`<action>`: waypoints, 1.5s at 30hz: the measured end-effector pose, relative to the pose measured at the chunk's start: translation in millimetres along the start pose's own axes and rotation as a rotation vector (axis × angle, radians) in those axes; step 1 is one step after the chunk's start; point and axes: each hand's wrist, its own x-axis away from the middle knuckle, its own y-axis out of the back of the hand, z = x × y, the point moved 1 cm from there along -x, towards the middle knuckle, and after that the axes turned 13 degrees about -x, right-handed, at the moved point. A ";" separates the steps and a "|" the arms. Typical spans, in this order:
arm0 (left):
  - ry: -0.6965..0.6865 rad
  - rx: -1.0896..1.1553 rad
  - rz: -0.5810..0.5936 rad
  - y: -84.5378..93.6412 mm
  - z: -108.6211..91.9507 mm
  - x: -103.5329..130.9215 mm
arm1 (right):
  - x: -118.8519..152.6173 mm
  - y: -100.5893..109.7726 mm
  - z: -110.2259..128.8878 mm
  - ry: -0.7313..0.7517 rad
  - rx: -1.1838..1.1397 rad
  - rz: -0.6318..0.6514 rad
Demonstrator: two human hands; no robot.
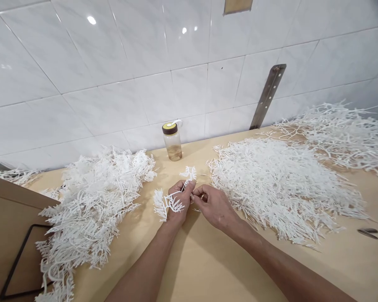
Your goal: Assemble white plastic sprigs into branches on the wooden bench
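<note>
A white branched plastic piece (166,202) with feathery tips lies across my left hand (180,203), whose thumb and fingers are closed on it near the middle of the table. My right hand (212,206) touches the left at the fingertips, thumb and forefinger pinched together; what they pinch is too small to make out. To the left is a heap of assembled-looking white sprigs (91,197). A broad heap of loose white sprigs (280,184) spreads to the right of my right hand.
A clear bottle (174,144) with a dark and yellow lid stands behind my hands near the tiled wall (189,92). Bare white branches (343,134) lie back right. A small dark object (368,233) rests at right; a brown box (15,235) stands at left.
</note>
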 end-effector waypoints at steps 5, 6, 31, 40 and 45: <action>0.000 -0.026 -0.011 -1.2 4.2 -1.9 | -1.0 -0.2 -1.2 -0.007 -0.042 -0.009; -0.002 -0.014 -0.009 -1.4 5.3 -2.6 | -1.4 0.2 -1.1 0.010 -0.049 -0.008; -0.083 -0.133 -0.113 0.3 8.9 -2.9 | -3.0 -0.8 -3.7 -0.240 -0.356 0.096; -0.093 -0.123 -0.026 1.5 13.1 -6.8 | -1.4 6.8 -4.4 0.232 0.041 0.155; -0.061 -0.071 -0.020 1.0 9.9 -6.2 | -3.2 12.9 -3.8 0.196 0.063 0.101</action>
